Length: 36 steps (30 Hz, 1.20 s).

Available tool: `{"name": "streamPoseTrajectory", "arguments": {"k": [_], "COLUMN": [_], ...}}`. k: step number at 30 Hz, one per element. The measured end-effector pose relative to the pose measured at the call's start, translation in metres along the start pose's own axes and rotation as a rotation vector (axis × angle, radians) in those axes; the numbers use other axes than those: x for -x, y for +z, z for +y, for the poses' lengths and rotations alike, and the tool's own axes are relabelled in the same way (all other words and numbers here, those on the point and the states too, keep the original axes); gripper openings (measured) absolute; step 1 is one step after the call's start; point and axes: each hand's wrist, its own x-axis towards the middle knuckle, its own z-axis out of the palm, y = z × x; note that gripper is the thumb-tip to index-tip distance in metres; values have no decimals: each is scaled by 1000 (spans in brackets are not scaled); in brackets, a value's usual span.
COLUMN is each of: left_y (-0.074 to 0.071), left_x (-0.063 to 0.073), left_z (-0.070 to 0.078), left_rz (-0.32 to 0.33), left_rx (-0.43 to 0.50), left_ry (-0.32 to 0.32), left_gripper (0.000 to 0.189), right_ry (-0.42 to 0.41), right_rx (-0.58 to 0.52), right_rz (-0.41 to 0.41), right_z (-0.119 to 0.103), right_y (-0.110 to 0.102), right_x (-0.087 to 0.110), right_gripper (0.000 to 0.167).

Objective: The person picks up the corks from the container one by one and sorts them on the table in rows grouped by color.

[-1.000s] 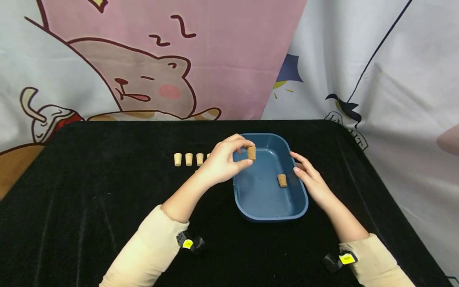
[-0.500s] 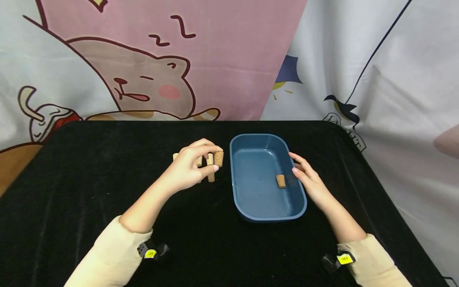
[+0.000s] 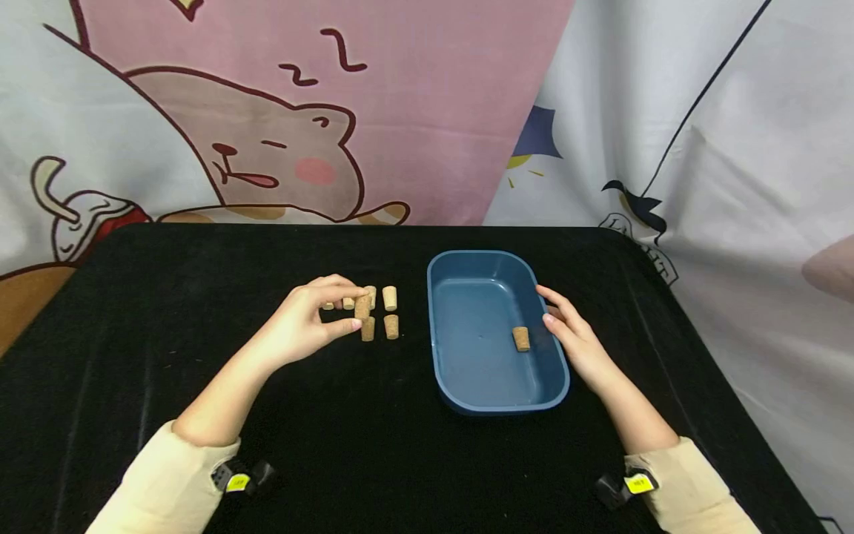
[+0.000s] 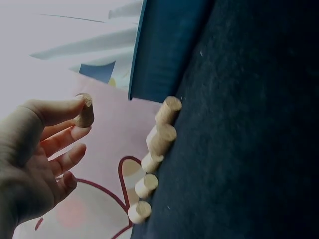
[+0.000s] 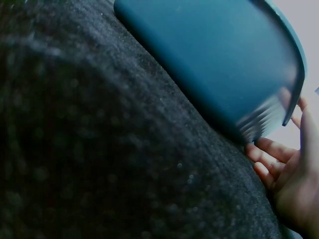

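My left hand (image 3: 303,319) pinches a tapered cork (image 3: 362,305) between thumb and fingertips, holding it raised above the table. In the left wrist view this cork (image 4: 84,110) shows apart from the others, with the remaining fingers loosely bent. Under and behind the hand stand several pale corks (image 3: 390,298) in a back row, some partly hidden by it. Two browner corks, the right one (image 3: 391,327) fully visible, stand in front of that row. My right hand (image 3: 577,341) rests with extended fingers against the right side of a blue plastic bin (image 3: 497,407).
One brown cork (image 3: 521,339) lies in the bin near its right wall. A black cloth (image 3: 414,475) covers the table. A printed curtain (image 3: 427,111) hangs right behind the table's far edge.
My left hand has carried the cork leftward from over the bin, past the right end of the rows to above the corks there. The right hand and the bin have stayed in place.
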Motion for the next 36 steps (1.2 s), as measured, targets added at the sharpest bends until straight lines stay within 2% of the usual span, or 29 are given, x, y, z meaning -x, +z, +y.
{"name": "streamPoseTrajectory", "arguments": {"k": [6, 14, 28, 36], "left_y": [0, 4, 7, 11], "left_x": [7, 7, 11, 12], "left_z": [-16, -30, -43, -48], "left_rz": [-35, -91, -137, -136], "left_rx": [-19, -62, -95, -124], "left_ry": [-50, -101, -196, -216], "left_gripper": [36, 35, 39, 38], "right_ry": [1, 3, -3, 8], "right_rx": [9, 8, 7, 21], "right_rz": [2, 1, -9, -5], "right_z": [2, 1, 0, 0], "right_y": [0, -2, -1, 0], "right_x": [-1, 0, 0, -1], "right_gripper": [51, 51, 52, 52]}}
